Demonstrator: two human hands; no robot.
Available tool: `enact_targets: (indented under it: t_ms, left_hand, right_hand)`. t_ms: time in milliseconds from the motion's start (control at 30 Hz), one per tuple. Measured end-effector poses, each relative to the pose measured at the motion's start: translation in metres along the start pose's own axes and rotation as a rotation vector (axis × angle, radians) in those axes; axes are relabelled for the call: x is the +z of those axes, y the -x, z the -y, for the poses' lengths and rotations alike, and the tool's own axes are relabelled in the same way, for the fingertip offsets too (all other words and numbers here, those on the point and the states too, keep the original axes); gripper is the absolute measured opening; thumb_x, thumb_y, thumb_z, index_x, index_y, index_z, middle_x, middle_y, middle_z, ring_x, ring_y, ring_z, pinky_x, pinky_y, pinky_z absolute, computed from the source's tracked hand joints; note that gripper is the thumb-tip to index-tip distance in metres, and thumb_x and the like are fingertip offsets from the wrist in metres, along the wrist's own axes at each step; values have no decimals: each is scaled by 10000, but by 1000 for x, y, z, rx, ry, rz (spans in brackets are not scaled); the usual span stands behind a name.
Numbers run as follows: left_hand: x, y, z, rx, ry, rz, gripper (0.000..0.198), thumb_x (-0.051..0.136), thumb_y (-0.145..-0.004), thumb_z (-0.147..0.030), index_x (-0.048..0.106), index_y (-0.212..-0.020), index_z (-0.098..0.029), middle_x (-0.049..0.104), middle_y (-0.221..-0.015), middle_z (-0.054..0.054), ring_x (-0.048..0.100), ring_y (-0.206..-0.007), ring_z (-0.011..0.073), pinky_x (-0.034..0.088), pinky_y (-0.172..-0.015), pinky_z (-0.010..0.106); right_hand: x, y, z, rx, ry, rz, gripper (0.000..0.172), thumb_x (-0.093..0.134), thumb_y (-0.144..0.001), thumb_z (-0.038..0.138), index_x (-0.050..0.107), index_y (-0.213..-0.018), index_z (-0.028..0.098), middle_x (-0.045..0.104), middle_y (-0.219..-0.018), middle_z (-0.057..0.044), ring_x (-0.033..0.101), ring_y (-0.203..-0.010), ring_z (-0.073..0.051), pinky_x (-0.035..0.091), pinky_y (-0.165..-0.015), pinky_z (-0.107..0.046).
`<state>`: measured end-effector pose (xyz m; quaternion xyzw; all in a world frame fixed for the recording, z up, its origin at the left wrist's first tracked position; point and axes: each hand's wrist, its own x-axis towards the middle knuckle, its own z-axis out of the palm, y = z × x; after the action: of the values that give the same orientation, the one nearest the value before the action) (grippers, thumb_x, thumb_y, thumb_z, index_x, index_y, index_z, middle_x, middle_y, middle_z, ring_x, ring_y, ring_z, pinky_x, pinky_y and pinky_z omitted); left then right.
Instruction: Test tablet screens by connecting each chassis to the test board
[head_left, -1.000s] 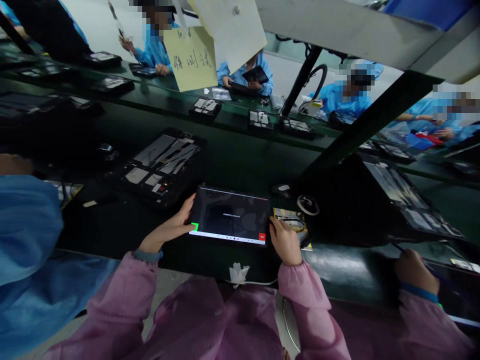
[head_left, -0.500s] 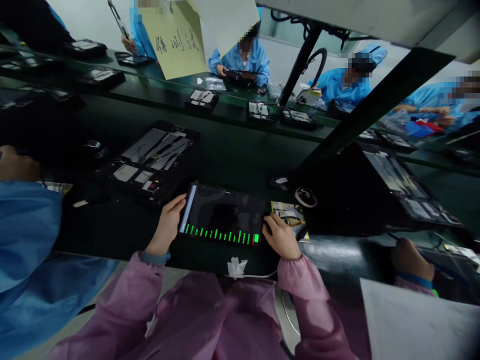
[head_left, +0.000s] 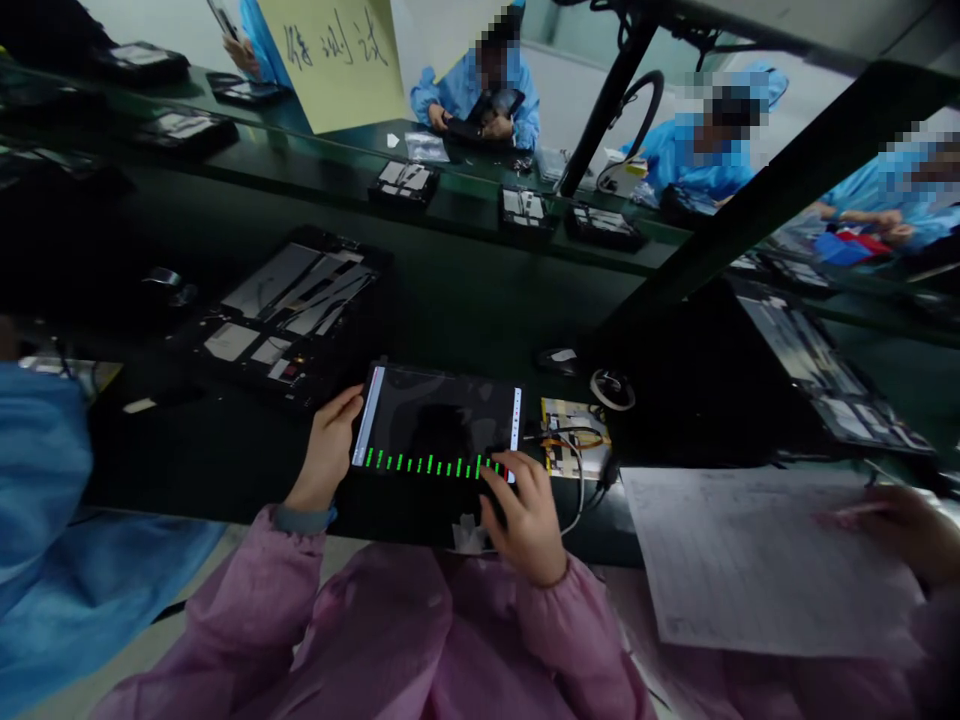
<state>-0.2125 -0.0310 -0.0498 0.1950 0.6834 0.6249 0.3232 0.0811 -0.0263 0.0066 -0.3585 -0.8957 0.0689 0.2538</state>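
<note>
A tablet [head_left: 439, 410] lies in front of me at the table's near side, its dark screen lit by a row of small green bars along the bottom and pale strips at both ends. My left hand [head_left: 322, 455] grips its left edge, thumb on top. My right hand [head_left: 529, 515] is over the lower right corner with fingers apart; I cannot tell whether the fingertips touch the glass. Just right of the tablet, a circuit board on a yellow-edged backing [head_left: 559, 415] carries dark, orange and white cables. White tape [head_left: 466, 533] sticks to the table edge.
Stacked opened tablet bodies [head_left: 277, 310] stand at the back left, another stack [head_left: 817, 360] at right. A mouse [head_left: 560, 360] and a round ring-like object [head_left: 611, 388] lie behind the board. A co-worker's hand [head_left: 907, 530] holds a paper sheet [head_left: 765, 560]. A slanted post [head_left: 720, 230] crosses the right side.
My right hand has moved left from beside the tablet onto its lower right corner. A pale strip now shows at the screen's right end. The co-worker's paper has come up at right.
</note>
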Motion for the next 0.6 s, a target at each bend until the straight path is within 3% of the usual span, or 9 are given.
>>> enact_targets:
  t_ms: [100,233,467,600]
  left_hand:
    - [1,2,-2,-22,49,-11,351,683,-702,-417,725,-997,-231,717,-1088,43,614,-1107,259,423,-1033,412]
    - [3,5,-4,-33,74,-13,326,685,-692,-399,728,-968,-231,724,-1064,33,613,-1104,259,416,-1041,419]
    - [2,6,-6,-80,92,-29,339,715,-645,-416,732,-934,-240,732,-1009,30,607,-1108,277,401,-1058,460]
    - [2,8,-8,-119,129,-28,336,736,-620,-424,736,-909,-252,737,-974,14,613,-1098,274,408,-1059,442]
  right_hand:
    - [18,-6,14,-18,-3,22,343,544,-865,206,622,-1199,206,551,-1276,-128,434,-1252,-299,432,-964,-490]
    - [20,-8,17,-8,12,-16,333,548,-867,237,629,-1189,217,518,-1339,-114,399,-1296,-317,416,-989,-512]
    - [12,19,0,173,-40,-288,431,495,-870,94,574,-1262,256,605,-1152,-104,523,-1140,-267,487,-932,-489]
    - [17,45,-14,345,33,-426,478,490,-879,181,540,-1311,379,642,-1047,-85,592,-1018,-309,537,-808,-549]
